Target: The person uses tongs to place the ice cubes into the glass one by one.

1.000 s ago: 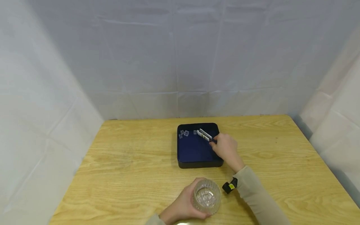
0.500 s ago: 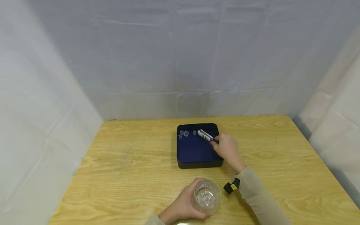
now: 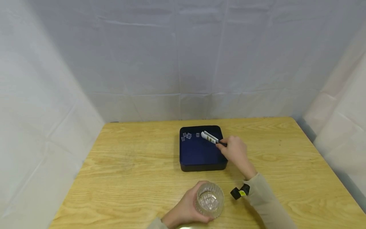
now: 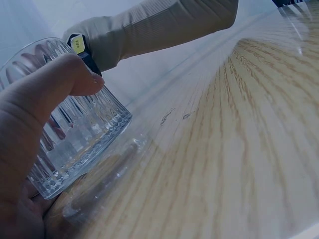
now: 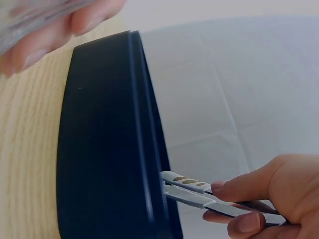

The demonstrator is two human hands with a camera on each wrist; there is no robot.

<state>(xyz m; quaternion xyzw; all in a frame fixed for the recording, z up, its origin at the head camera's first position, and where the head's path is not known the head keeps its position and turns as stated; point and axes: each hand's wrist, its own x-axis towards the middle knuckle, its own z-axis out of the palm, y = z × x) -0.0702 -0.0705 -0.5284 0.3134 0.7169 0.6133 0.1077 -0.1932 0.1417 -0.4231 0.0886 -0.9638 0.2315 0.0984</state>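
- Right hand [image 3: 235, 149]: fingers curled, thumb and fingers pinching slim tongs [image 3: 210, 137] with white-silver ends, leaf-shaped marks and black grips.
- Tongs extend left and away from that hand; their two arms stand slightly apart at the tips, nothing visible between them.
- Just left of the tips: single clear cube [image 3: 198, 135], gap showing in the head view.
- Further left of the hand: small cluster of clear cubes [image 3: 187, 135], in the tray's far left corner.
- Dark blue square tray [image 3: 203, 167] with black sides: left of and under the hand, tongs over it.
- Left hand [image 3: 187, 203]: nearer the wearer, left of the right hand, curved round a clear ribbed glass tumbler [image 3: 219, 208], thumb and fingers on its wall. Clear pieces inside.
- Black strapped device [image 3: 240, 191] with yellow label: under the right wrist, at the beige sleeve [image 3: 266, 200].
- Below both hands: light wood-grain table [image 3: 123, 165].
- Beyond: white sheeting [image 3: 200, 63].
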